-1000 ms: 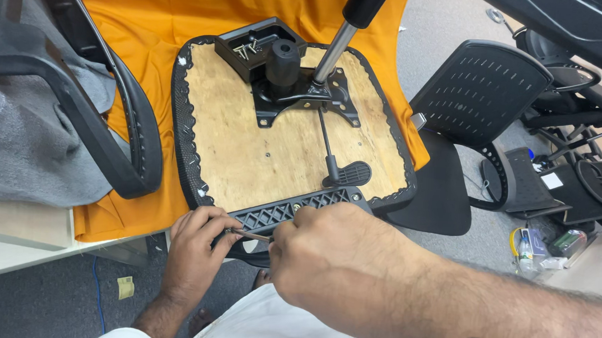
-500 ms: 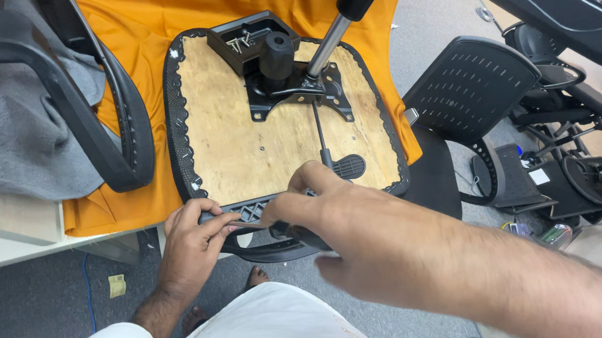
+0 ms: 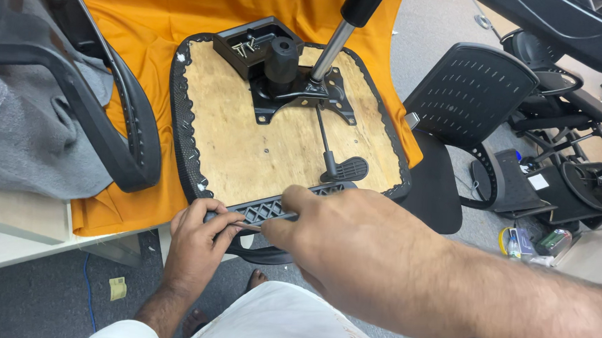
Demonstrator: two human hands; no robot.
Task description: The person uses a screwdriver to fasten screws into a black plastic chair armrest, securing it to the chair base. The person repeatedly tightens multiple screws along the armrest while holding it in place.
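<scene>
An upturned office-chair seat with a bare plywood underside and black mesh edging lies on an orange cloth spread over a white table. At the seat's near edge sits a black plastic lattice-ribbed bracket, touching the wood along its top.

The left hand grips the bracket's left end, fingers curled and pressed together around it, w/ thumb and forefinger pinching a thin metal piece (a screw or pin, too small to tell). The right hand comes in from the right; its thumb and forefinger pinch at the bracket's middle, other fingers folded under, hidden.

Further up the seat: a black metal tilt mechanism with a chrome gas cylinder, a black lever with a paddle tip, and a small black tray of screws. A black armrest rests on grey fabric at left. Other black chair parts lie on the floor at right.
</scene>
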